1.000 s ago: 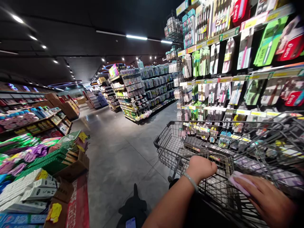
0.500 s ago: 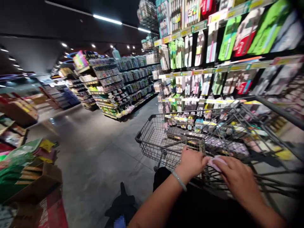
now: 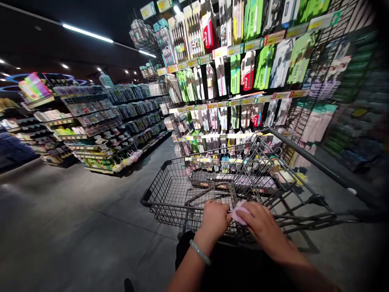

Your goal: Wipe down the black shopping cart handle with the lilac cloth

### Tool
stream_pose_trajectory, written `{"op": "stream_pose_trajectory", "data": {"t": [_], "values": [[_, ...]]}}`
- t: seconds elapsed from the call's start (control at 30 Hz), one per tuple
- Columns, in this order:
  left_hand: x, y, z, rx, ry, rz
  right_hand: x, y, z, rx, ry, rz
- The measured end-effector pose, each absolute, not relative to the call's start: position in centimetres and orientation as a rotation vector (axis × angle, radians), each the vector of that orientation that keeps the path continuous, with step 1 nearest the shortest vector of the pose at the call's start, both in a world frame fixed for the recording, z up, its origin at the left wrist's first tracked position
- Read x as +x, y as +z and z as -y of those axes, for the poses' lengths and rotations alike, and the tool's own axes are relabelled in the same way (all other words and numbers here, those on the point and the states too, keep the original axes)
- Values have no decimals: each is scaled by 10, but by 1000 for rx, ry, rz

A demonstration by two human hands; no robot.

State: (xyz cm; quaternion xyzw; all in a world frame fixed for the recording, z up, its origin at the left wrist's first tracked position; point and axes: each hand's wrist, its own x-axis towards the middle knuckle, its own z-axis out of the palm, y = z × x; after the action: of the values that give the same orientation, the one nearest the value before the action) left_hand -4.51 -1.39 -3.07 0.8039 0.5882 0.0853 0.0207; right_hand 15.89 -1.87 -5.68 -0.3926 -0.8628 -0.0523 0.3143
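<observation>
A dark wire shopping cart (image 3: pixel 179 205) stands in front of me, its basket showing bare mesh. My left hand (image 3: pixel 215 220), with a pale bangle (image 3: pixel 199 252) on the wrist, is closed in a fist over the cart's near rim. Close beside it, my right hand (image 3: pixel 263 227) has its fingers curled around a pale pink cloth (image 3: pixel 240 215). The cloth lies against the same rim, and its lower part is hidden by the fingers. The cart's push handle (image 3: pixel 328 166) extends at the right, apart from both hands.
Behind the cart rises a rack (image 3: pixel 212 105) hung with packaged toothbrushes and price labels. More stocked shelves (image 3: pixel 91 125) stand at the left, beyond the grey floor (image 3: pixel 91 227). Green goods (image 3: pixel 349 89) hang blurred at the far right.
The view has swung to the right, so shelves, cart and hands sit further left. The boxes at the lower left have gone out of sight. Both hands keep the same hold.
</observation>
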Motion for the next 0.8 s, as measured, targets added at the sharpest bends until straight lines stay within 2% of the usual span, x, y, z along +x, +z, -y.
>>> {"op": "stream_pose_trajectory", "data": {"t": [0.13,0.27,0.47,0.6,0.7,0.8], "values": [[-46,-29,15,2467,247,-1810,189,-54,19,-1198,-128,2239],[-43,-27,12,2475,196,-1801,170,-47,13,-1384,-127,2116],[-42,-29,13,2498,160,-1800,169,-49,26,-1099,-57,2275],[-41,-28,15,2475,161,-1797,192,-46,20,-1273,-84,2246],[-40,-29,15,2481,156,-1807,177,-43,18,-1385,-145,2176],[-39,-30,15,2509,159,-1807,160,-44,25,-1256,-110,2221]]}}
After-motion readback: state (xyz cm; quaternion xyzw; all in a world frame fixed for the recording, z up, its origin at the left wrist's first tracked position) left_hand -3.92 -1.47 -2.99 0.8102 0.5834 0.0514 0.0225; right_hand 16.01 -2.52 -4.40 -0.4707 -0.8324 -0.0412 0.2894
